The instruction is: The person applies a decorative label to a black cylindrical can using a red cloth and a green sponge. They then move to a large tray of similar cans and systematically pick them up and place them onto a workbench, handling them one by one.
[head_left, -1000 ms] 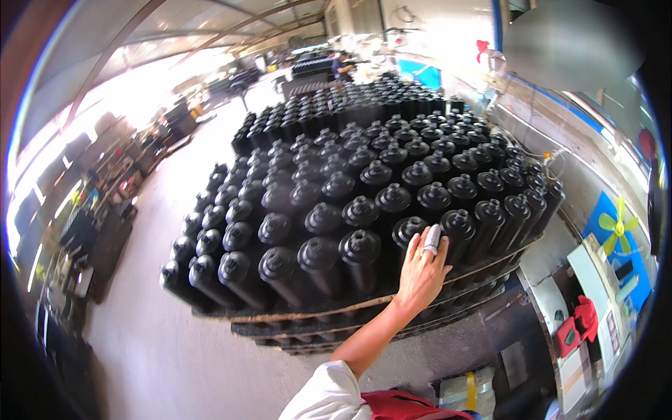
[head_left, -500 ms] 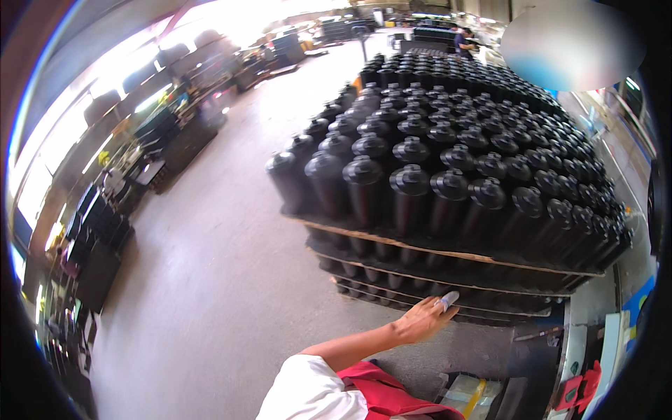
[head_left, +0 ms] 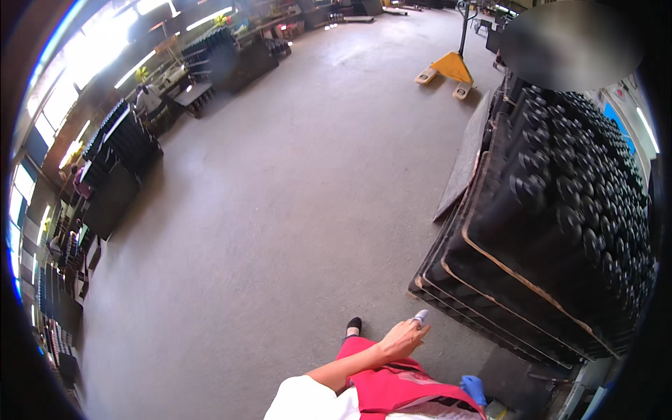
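Observation:
In front of my red apron (head_left: pixel 374 388), my left hand (head_left: pixel 402 341) hangs in the air over the floor, bare except for a whitish cover (head_left: pixel 421 316) on one finger. Its fingers are loosely bent and partly apart, and nothing shows in them. Low at the right edge of the apron, my right hand (head_left: pixel 474 388) wears a blue glove; its fingers are too small and hidden to make out. Nearest to both hands is a layered stack of black cylinders with round caps (head_left: pixel 539 161), separated by thin boards (head_left: pixel 518 276).
A tilted board (head_left: pixel 465 157) leans at the stack's far left side. Farther off stands a yellow pallet jack (head_left: pixel 451 66) on the grey floor (head_left: pixel 273 203). Dark racks and loaded benches (head_left: pixel 119 189) line the left wall. My dark shoe (head_left: pixel 355 324) shows below.
My view has swung left, so the stack now lies at the right. The pallet jack and my gloved right hand have come into view. My left hand is now farther from the boards.

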Demonstrator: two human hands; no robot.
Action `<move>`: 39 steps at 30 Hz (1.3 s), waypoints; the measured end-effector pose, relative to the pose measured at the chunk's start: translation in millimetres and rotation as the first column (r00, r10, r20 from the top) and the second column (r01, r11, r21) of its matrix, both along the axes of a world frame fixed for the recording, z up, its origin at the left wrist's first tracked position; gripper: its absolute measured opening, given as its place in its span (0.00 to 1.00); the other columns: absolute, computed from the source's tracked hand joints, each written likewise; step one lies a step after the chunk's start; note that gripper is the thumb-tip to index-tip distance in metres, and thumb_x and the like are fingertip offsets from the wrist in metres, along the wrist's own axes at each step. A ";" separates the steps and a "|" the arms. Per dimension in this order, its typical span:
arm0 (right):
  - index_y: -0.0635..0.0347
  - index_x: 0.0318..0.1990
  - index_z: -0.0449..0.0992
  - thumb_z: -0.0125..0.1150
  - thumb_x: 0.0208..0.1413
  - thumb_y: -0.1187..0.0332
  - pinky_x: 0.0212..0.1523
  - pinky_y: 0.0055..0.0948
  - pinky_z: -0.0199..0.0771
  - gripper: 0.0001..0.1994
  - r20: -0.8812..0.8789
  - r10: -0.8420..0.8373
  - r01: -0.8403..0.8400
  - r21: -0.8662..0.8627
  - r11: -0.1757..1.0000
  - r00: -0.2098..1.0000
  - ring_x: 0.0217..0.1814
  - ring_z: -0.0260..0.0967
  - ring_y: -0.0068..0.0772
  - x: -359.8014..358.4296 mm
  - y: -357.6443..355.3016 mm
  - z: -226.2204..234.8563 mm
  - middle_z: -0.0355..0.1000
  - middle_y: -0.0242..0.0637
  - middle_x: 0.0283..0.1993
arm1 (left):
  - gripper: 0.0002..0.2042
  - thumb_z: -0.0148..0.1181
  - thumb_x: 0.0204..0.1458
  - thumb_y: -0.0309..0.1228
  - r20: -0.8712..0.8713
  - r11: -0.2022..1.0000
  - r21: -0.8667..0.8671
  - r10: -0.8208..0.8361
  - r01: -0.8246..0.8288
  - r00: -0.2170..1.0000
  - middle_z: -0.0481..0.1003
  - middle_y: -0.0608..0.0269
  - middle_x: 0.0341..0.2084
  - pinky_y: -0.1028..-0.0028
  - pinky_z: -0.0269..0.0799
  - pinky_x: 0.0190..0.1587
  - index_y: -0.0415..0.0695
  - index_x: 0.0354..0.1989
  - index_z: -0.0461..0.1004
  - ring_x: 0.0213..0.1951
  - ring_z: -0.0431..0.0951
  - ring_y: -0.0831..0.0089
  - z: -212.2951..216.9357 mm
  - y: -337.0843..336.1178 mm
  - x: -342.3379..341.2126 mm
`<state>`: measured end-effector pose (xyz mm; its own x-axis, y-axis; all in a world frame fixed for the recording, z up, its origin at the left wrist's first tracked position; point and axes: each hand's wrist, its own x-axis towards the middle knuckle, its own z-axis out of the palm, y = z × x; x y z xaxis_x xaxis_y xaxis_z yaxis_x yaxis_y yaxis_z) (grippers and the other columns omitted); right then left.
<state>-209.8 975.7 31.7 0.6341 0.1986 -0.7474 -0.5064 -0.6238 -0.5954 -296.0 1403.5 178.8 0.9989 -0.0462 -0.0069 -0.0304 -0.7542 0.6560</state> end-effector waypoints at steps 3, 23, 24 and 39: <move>0.65 0.40 0.77 0.58 0.55 0.65 0.26 0.24 0.72 0.12 0.080 0.379 -0.378 -0.021 0.925 0.922 0.25 0.72 0.26 9.0 123.6 60.4 0.74 0.36 0.27 | 0.27 0.62 0.48 0.34 -0.090 0.994 -0.027 0.105 -0.108 0.990 0.67 0.33 0.46 0.60 0.71 0.44 0.39 0.57 0.63 0.43 0.74 0.46 11.8 67.9 -12.0; 0.63 0.36 0.79 0.55 0.54 0.63 0.32 0.30 0.74 0.13 0.074 0.178 -0.156 -0.235 0.959 0.981 0.27 0.75 0.28 -45.7 171.0 94.1 0.77 0.38 0.28 | 0.23 0.63 0.48 0.37 -0.166 0.999 0.018 0.034 -0.031 0.985 0.70 0.40 0.38 0.58 0.73 0.37 0.39 0.50 0.65 0.39 0.75 0.47 -10.3 159.8 30.2; 0.63 0.38 0.78 0.55 0.54 0.62 0.32 0.30 0.74 0.13 0.089 0.091 -0.070 -0.211 0.975 0.992 0.27 0.75 0.28 -48.3 165.7 94.9 0.77 0.39 0.29 | 0.22 0.63 0.48 0.37 -0.175 1.000 -0.015 0.021 -0.024 0.984 0.70 0.41 0.38 0.58 0.73 0.38 0.40 0.49 0.66 0.39 0.75 0.47 -7.2 145.8 37.1; 0.66 0.38 0.78 0.62 0.51 0.66 0.28 0.33 0.76 0.12 -0.001 -0.867 0.866 0.045 0.499 0.499 0.27 0.75 0.36 -242.4 -158.4 -20.1 0.77 0.43 0.34 | 0.14 0.57 0.53 0.40 -0.028 0.729 0.012 -0.684 0.684 0.729 0.74 0.52 0.34 0.60 0.74 0.35 0.51 0.46 0.72 0.35 0.78 0.53 51.3 -261.3 158.1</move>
<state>-452.2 817.4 11.6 0.5172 -0.4333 -0.7381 -0.7698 0.1414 -0.6224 -137.9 1142.2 230.1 0.6966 -0.7166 -0.0359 -0.5302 -0.5478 0.6472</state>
